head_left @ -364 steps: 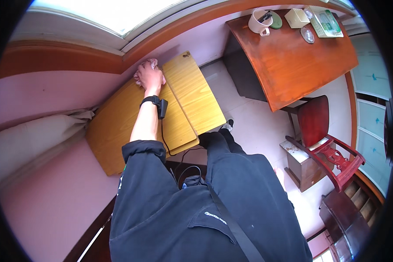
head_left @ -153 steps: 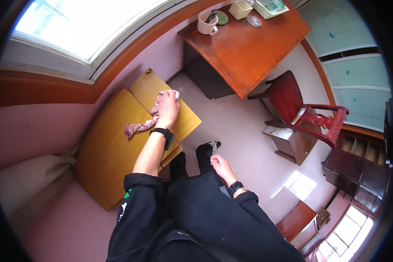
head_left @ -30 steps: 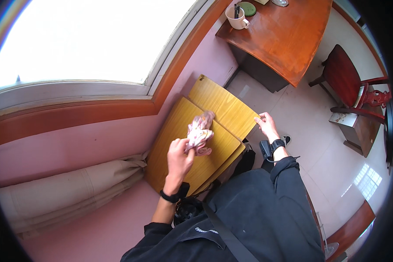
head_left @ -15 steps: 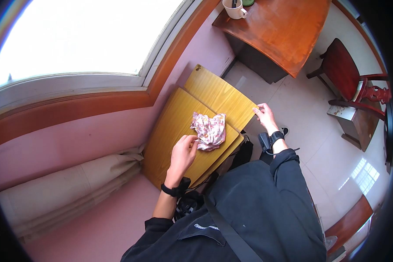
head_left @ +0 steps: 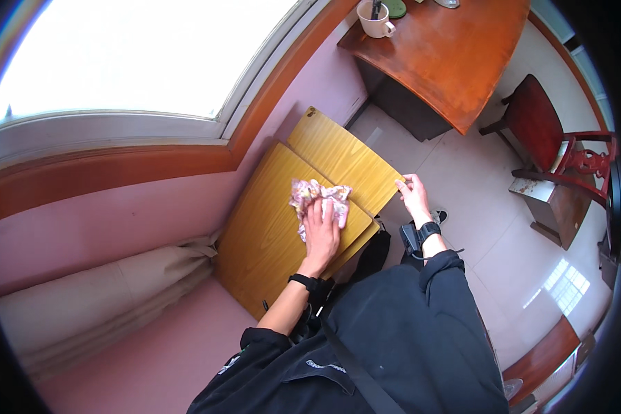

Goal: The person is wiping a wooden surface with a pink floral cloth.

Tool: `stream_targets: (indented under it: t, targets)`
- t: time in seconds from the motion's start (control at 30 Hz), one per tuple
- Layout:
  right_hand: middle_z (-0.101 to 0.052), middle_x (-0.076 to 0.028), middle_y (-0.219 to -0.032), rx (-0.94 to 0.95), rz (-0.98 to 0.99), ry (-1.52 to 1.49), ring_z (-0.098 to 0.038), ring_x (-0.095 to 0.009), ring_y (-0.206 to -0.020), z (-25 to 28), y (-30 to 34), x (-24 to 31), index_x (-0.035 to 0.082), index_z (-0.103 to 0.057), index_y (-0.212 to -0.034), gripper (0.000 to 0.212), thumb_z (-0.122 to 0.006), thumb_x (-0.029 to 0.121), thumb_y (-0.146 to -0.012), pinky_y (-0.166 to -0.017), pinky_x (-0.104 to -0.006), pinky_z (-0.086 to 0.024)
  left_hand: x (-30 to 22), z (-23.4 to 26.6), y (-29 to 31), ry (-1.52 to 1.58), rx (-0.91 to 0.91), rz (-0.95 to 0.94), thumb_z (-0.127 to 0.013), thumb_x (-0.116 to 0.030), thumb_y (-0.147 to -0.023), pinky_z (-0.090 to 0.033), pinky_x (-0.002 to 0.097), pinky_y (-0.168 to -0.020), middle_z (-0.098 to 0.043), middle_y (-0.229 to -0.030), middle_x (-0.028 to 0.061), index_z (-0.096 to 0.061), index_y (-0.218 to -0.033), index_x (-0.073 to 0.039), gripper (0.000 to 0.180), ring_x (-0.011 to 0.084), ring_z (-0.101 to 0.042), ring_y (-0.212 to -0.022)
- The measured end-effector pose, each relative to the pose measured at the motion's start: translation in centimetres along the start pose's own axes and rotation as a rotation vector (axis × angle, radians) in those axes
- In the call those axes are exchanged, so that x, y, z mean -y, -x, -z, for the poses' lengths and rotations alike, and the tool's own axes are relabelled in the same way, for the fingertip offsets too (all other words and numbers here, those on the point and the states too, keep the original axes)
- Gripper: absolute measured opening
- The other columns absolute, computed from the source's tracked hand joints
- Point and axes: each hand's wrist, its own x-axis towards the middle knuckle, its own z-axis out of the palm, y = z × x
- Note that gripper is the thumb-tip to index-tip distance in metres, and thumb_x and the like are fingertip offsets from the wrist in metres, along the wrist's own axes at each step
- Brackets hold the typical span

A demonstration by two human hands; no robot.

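A crumpled pink-and-white patterned cloth (head_left: 301, 195) lies on the yellow wood-grain tabletop (head_left: 259, 221). My left hand (head_left: 322, 231) rests on top of this cloth, its fingers stretched out and slightly apart; the palm side is hidden. Alongside the tabletop, toward the far right, is a second yellow wood-grain board (head_left: 345, 155) with a dark spot at its far corner. My right hand (head_left: 412, 194) pinches that board's right corner between thumb and fingers.
A reddish-brown desk (head_left: 435, 55) stands at the far right, bearing a white mug (head_left: 375, 22). Dark red wooden chairs (head_left: 535, 117) are on the right. A window ledge, pink wall and bundled beige curtain (head_left: 103, 276) border the left side.
My left hand has moved from the cloth's near-left edge onto its top, and its fingers have spread. The cloth is shifted slightly left and bunched differently. My right hand stays at the board's corner.
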Motion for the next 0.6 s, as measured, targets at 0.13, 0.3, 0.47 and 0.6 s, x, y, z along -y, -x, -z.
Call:
stream_targets:
  t: [0.13, 0.3, 0.47, 0.6]
  targets:
    - [-0.068, -0.006, -0.08, -0.012, -0.009, -0.024, -0.062, -0.014, -0.064, 0.5, 0.2, 0.0, 0.006, -0.061, -0.122, 0.039, -0.074, 0.032, -0.096, -0.061, -0.0324, -0.051, 2.8, 0.0, -0.8, -0.041, 0.05, -0.046, -0.059, -0.021, -0.099, -0.026, 0.0566, -0.122, -0.028, -0.162, 0.0266, -0.041, -0.151, -0.001, 0.059, 0.0478, -0.028, -0.149]
    - [-0.069, -0.005, -0.083, 0.026, -0.062, 0.021, -0.061, -0.012, -0.063, 0.8, 0.5, 1.3, 0.006, -0.061, -0.123, 0.036, -0.073, 0.029, -0.098, -0.061, -0.0298, -0.051, 5.5, 0.0, -5.0, -0.018, -0.007, -0.079, -0.057, -0.02, -0.099, -0.029, 0.0564, -0.121, -0.037, -0.156, 0.029, -0.04, -0.149, 0.004, 0.058, 0.0494, -0.033, -0.145]
    - [-0.071, -0.003, -0.086, 0.061, -0.088, 0.011, -0.06, -0.009, -0.063, 0.7, 0.4, 1.1, 0.009, -0.059, -0.127, 0.037, -0.071, 0.031, -0.099, -0.053, -0.0249, -0.046, 9.1, 0.4, -12.9, -0.021, -0.168, -0.032, -0.053, -0.02, -0.101, -0.029, 0.0555, -0.121, -0.035, -0.158, 0.0295, -0.037, -0.152, 0.004, 0.059, 0.0495, -0.033, -0.146]
    - [-0.072, -0.003, -0.09, 0.079, -0.105, 0.076, -0.06, -0.007, -0.063, 0.9, 0.2, 1.5, 0.011, -0.057, -0.131, 0.039, -0.068, 0.033, -0.101, -0.049, -0.0223, -0.044, 10.0, 0.0, -14.5, -0.018, -0.258, 0.084, -0.051, -0.02, -0.101, -0.027, 0.0548, -0.122, -0.032, -0.16, 0.0291, -0.034, -0.153, 0.005, 0.06, 0.0493, -0.032, -0.147]
